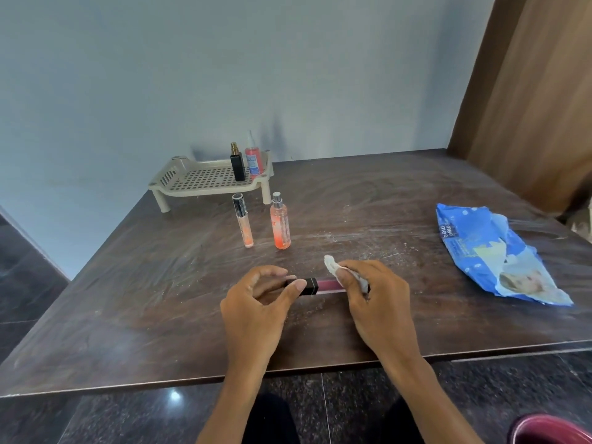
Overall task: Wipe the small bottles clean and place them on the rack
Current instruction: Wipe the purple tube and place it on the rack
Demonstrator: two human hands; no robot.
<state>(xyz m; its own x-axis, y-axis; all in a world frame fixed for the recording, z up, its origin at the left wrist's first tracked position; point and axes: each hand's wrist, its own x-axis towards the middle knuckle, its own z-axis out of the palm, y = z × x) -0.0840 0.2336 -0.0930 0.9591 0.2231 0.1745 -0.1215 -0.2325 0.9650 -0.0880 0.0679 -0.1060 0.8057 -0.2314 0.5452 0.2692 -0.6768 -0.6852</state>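
Note:
A slim pink tube with a black cap [317,286] is held level over the table, near its front. My left hand [259,302] pinches the black cap end. My right hand [371,293] grips a crumpled white wipe [333,267] around the tube's other end. Further back stand a slim orange tube with a black cap [243,221] and an orange spray bottle [281,223]. On the beige perforated rack [198,179] at the back stand a black perfume bottle [237,164] and a pink spray bottle [253,157].
A blue pack of wipes [493,251] lies at the right on the dark wooden table [160,299]. A brown wooden panel [528,91] rises at the far right. A dark red object [551,431] shows at the bottom right corner.

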